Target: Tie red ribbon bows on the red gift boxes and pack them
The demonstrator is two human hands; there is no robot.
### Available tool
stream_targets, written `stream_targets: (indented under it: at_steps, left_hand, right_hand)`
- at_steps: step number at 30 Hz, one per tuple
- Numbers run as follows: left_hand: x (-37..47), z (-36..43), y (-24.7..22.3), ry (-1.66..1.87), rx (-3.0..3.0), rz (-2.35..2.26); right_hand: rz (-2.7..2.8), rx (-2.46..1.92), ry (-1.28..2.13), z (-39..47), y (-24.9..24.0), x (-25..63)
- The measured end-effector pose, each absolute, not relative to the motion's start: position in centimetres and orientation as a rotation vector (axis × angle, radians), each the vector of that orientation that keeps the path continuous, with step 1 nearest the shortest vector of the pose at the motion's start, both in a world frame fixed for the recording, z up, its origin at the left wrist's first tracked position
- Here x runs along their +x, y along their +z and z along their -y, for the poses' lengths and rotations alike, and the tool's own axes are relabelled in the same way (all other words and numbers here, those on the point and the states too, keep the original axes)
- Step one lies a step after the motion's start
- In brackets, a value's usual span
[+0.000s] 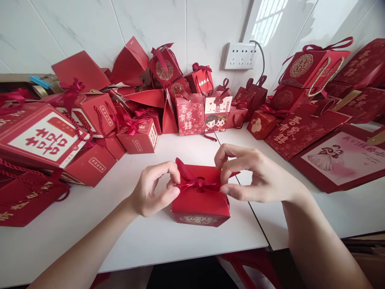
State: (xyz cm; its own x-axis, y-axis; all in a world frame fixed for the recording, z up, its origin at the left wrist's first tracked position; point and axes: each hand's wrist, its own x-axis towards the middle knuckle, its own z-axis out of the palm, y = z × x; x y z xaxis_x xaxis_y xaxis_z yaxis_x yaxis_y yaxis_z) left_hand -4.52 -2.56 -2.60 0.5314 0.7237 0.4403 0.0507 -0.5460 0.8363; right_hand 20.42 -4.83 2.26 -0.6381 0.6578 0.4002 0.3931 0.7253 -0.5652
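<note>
A red gift box (pixel 201 204) with a gold pattern on its near side sits on the white table, closed on top. A dark red ribbon (pixel 198 183) is knotted at the middle of its lid. On the left of the knot, my left hand (pixel 158 186) pinches one side of the ribbon between thumb and fingers. My right hand (pixel 252 172) pinches the ribbon's other side, with a ribbon end showing beyond the fingers.
Stacked red boxes (pixel 45 136) line the left side, and more red boxes (pixel 306 124) stand at the right. Small boxes (pixel 190 114) stand along the tiled wall below a power socket (pixel 240 56). The white table's (pixel 144 249) front edge is near me.
</note>
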Motion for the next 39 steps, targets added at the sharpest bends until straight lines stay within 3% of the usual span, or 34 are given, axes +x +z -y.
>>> stream_targets:
  at_steps: [12, 17, 23, 29, 39]
  left_hand:
    - [-2.9, 2.6, -2.8, 1.221, 2.133, -1.000]
    - [-3.0, 2.2, -3.0, 1.326, 2.110, -1.154]
    - [-3.4, 1.7, -3.2, 1.355, 2.344, -0.982]
    - [-3.8, 1.8, -3.1, 1.346, 2.445, -0.725]
    - [-3.6, 1.8, -3.1, 1.350, 2.362, -0.700]
  right_hand:
    - [2.301, -1.124, 0.402, 3.7, 1.1, 19.5]
    - [2.152, -1.052, 0.295, 2.9, -0.5, 18.4]
    - [2.160, -0.880, 0.209, 3.2, -0.3, 18.7]
    - [2.124, -0.934, 0.304, 3.5, 0.6, 19.2]
    - [2.142, -1.240, 0.628, 4.0, 0.7, 18.6]
